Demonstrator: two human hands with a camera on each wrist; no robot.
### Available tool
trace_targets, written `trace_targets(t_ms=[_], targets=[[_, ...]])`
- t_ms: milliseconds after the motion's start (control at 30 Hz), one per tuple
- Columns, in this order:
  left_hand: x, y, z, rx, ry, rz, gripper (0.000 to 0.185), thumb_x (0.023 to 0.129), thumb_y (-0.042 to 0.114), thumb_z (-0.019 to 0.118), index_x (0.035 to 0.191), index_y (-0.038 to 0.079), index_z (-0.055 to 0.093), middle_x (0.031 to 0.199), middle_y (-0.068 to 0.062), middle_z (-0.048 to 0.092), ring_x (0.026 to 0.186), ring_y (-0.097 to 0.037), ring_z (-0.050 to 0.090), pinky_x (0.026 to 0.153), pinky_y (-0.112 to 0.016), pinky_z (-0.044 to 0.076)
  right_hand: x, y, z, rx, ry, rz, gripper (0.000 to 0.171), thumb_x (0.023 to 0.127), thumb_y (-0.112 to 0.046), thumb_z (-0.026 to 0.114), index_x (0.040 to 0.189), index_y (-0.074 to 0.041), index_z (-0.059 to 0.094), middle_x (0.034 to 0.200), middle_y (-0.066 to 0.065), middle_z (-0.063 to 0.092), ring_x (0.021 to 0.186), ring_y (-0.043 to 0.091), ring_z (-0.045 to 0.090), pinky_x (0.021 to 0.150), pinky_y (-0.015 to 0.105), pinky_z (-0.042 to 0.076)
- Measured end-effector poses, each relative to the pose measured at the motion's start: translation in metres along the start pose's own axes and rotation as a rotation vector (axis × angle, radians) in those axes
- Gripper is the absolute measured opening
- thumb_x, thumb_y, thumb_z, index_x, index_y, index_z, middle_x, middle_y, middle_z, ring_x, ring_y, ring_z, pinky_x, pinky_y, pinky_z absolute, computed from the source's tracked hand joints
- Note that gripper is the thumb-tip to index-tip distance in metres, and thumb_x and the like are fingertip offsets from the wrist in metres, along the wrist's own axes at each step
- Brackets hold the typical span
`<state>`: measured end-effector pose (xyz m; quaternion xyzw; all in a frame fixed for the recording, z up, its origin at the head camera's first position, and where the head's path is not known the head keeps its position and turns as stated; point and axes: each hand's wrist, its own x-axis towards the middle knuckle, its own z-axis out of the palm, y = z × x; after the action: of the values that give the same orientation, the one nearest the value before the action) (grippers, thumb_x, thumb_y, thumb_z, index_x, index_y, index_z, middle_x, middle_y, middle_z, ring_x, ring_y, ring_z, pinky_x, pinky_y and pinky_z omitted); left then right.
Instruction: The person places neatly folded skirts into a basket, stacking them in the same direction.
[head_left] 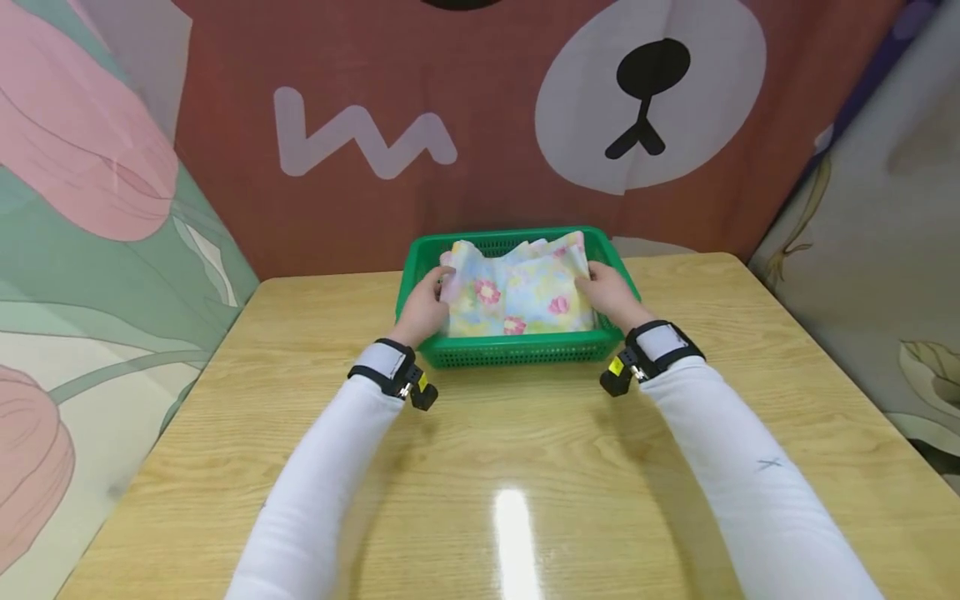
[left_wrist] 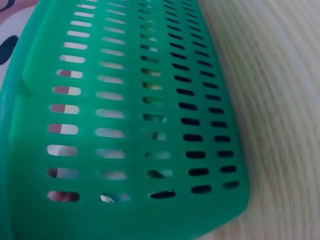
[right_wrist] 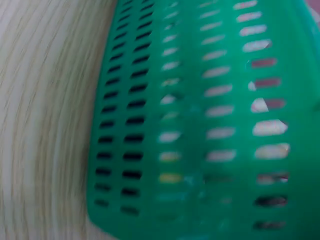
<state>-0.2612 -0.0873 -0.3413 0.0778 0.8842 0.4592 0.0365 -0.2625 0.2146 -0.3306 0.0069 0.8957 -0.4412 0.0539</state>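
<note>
A green plastic basket (head_left: 517, 340) with slotted walls stands near the back edge of the table. Inside it lies a folded floral cloth (head_left: 531, 293) in pale blue, yellow and pink, its upper edge uneven. My left hand (head_left: 424, 310) reaches over the basket's left side and grips the cloth's left edge. At the opposite edge, my right hand (head_left: 611, 295) pinches the cloth between thumb and fingers. Both wrist views are filled by the basket's outer wall (left_wrist: 125, 215), seen close, with bits of cloth showing through the slots; neither hand's fingers appear there.
The light wooden table (head_left: 465, 467) spreads in front of the basket, with a bright light reflection on it. Right behind the basket hangs a brown curtain (head_left: 360, 217) with a cartoon bear's face. Patterned cloths (head_left: 90, 275) hang at both sides.
</note>
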Motion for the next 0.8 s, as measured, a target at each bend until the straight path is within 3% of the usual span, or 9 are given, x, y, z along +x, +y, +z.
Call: trace_targets(t_ms=[100, 167, 267, 367, 433, 500, 600, 700, 800], targets=[[-0.005, 0.001, 0.002, 0.11, -0.004, 0.05, 0.049, 0.099, -0.006, 0.04, 0.142, -0.003, 0.064, 0.126, -0.027, 0.066, 0.086, -0.027, 0.052, 0.081, -0.034, 0.045, -0.003, 0.004, -0.001, -0.02, -0.012, 0.022, 0.057, 0.112, -0.014, 0.043, 0.162, 0.012, 0.028, 0.154, 0.036, 0.046, 0.134, 0.045, 0.052, 0.114, 0.054, 0.047], [-0.008, 0.002, 0.003, 0.197, 0.011, 0.08, 0.042, 0.103, 0.001, 0.041, 0.134, -0.007, 0.07, 0.141, -0.028, 0.063, 0.113, -0.037, 0.058, 0.102, -0.044, 0.048, -0.004, 0.005, -0.001, -0.039, 0.004, 0.023, 0.064, 0.11, -0.011, 0.048, 0.164, 0.011, 0.021, 0.158, 0.037, 0.042, 0.141, 0.048, 0.048, 0.117, 0.058, 0.044], [-0.014, 0.004, 0.003, 0.367, 0.038, 0.14, 0.04, 0.109, 0.009, 0.043, 0.126, -0.006, 0.074, 0.154, -0.028, 0.054, 0.149, -0.046, 0.039, 0.123, -0.059, 0.036, -0.008, 0.004, 0.002, -0.148, 0.062, -0.043, 0.064, 0.103, -0.007, 0.055, 0.161, 0.011, 0.032, 0.151, 0.038, 0.044, 0.133, 0.047, 0.05, 0.109, 0.055, 0.048], [-0.019, 0.005, 0.001, 0.478, 0.033, 0.176, 0.041, 0.111, 0.017, 0.043, 0.12, -0.003, 0.078, 0.153, -0.023, 0.059, 0.148, -0.047, 0.042, 0.122, -0.063, 0.035, -0.012, 0.004, 0.004, -0.281, 0.068, -0.144, 0.046, 0.102, -0.006, 0.056, 0.144, 0.012, 0.057, 0.135, 0.035, 0.057, 0.113, 0.041, 0.057, 0.097, 0.054, 0.051], [-0.02, 0.004, -0.001, 0.519, 0.008, 0.173, 0.046, 0.112, 0.023, 0.042, 0.104, 0.001, 0.081, 0.138, -0.019, 0.07, 0.142, -0.045, 0.05, 0.121, -0.063, 0.036, -0.014, 0.003, 0.003, -0.347, -0.013, -0.179, 0.028, 0.107, -0.011, 0.055, 0.114, 0.01, 0.072, 0.104, 0.025, 0.066, 0.089, 0.032, 0.058, 0.084, 0.047, 0.05], [-0.02, 0.002, -0.004, 0.54, -0.032, 0.138, 0.052, 0.114, 0.03, 0.041, 0.085, 0.005, 0.076, 0.12, -0.017, 0.077, 0.135, -0.043, 0.059, 0.123, -0.064, 0.032, -0.014, 0.002, 0.001, -0.376, -0.131, -0.18, 0.037, 0.111, -0.019, 0.052, 0.089, 0.003, 0.071, 0.077, 0.012, 0.064, 0.07, 0.024, 0.055, 0.076, 0.041, 0.048], [-0.019, -0.002, -0.008, 0.581, -0.092, 0.116, 0.059, 0.115, 0.038, 0.036, 0.071, 0.009, 0.063, 0.109, -0.018, 0.079, 0.129, -0.042, 0.063, 0.127, -0.067, 0.024, -0.014, 0.001, -0.003, -0.429, -0.257, -0.16, 0.05, 0.115, -0.029, 0.047, 0.07, -0.01, 0.056, 0.06, -0.003, 0.046, 0.063, 0.015, 0.048, 0.073, 0.035, 0.043], [-0.022, -0.008, -0.013, 0.523, -0.093, 0.146, 0.061, 0.116, 0.037, 0.034, 0.082, 0.002, 0.07, 0.12, -0.023, 0.077, 0.131, -0.044, 0.062, 0.128, -0.069, 0.019, -0.017, 0.003, -0.004, -0.449, -0.256, -0.184, 0.051, 0.116, -0.033, 0.043, 0.079, -0.004, 0.062, 0.067, 0.005, 0.055, 0.076, 0.027, 0.06, 0.085, 0.043, 0.05], [-0.029, -0.02, -0.019, 0.388, -0.002, 0.223, 0.051, 0.116, 0.027, 0.037, 0.115, -0.008, 0.075, 0.139, -0.029, 0.067, 0.141, -0.048, 0.054, 0.128, -0.067, 0.022, -0.026, 0.008, -0.003, -0.437, -0.186, -0.236, 0.05, 0.117, -0.031, 0.041, 0.114, 0.009, 0.07, 0.104, 0.026, 0.073, 0.113, 0.045, 0.067, 0.107, 0.058, 0.051]])
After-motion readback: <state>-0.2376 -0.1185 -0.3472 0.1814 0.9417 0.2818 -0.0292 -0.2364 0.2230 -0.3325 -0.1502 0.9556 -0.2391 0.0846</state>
